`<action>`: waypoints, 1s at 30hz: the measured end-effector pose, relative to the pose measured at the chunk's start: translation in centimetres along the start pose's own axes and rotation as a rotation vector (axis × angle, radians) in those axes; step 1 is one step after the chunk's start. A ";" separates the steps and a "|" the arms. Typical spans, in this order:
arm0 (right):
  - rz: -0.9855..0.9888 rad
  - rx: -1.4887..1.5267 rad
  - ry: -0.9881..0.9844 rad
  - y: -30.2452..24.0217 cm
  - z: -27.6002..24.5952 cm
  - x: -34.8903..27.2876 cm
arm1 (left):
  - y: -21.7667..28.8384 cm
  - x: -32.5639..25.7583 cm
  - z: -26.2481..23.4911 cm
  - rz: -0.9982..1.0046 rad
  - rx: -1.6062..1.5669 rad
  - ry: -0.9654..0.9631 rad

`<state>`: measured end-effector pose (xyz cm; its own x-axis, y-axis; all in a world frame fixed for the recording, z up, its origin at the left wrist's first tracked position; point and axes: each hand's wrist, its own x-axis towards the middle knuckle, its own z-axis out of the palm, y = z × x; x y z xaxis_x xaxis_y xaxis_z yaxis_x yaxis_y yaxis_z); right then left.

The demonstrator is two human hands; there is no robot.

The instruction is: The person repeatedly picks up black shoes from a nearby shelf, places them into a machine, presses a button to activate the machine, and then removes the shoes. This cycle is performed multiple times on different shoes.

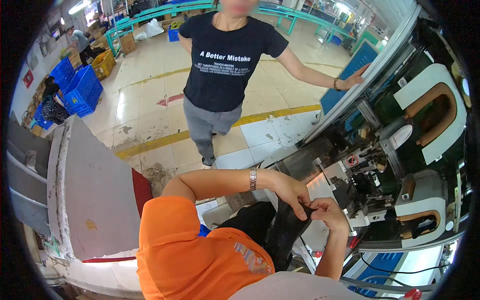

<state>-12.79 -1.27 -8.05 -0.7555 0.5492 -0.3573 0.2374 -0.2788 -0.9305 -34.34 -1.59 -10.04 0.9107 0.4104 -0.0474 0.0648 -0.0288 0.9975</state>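
Head view shows two hands pinching one dark cloth [285,227]: the left hand [292,192], with a metal watch [253,179] on its wrist, grips the cloth's top edge from above, and the right hand [327,210] closes on the same edge just beside it. One cloth hangs down from both grips in front of the orange shirt [190,250], close to the machine [380,170] on the right. Beyond stand one person in a black shirt [227,55], hand on the machine's frame, and two blue crates [82,90] by the far wall.
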 end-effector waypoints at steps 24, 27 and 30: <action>-0.349 0.339 0.223 2.6 1.5 -4.9 | -0.6 0.3 1.1 0.213 -0.443 -0.122; -0.395 0.392 0.262 2.5 1.5 -5.1 | -0.2 0.1 1.7 0.239 -0.459 -0.165; -0.470 0.424 0.221 2.8 1.3 -4.9 | -1.4 0.3 1.1 0.186 -0.382 -0.155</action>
<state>-9.24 -5.79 -8.78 -0.5667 0.8235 0.0282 -0.3810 -0.2315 -0.8951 -33.70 -2.42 -11.51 0.9449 0.2877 0.1563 -0.2346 0.2616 0.9362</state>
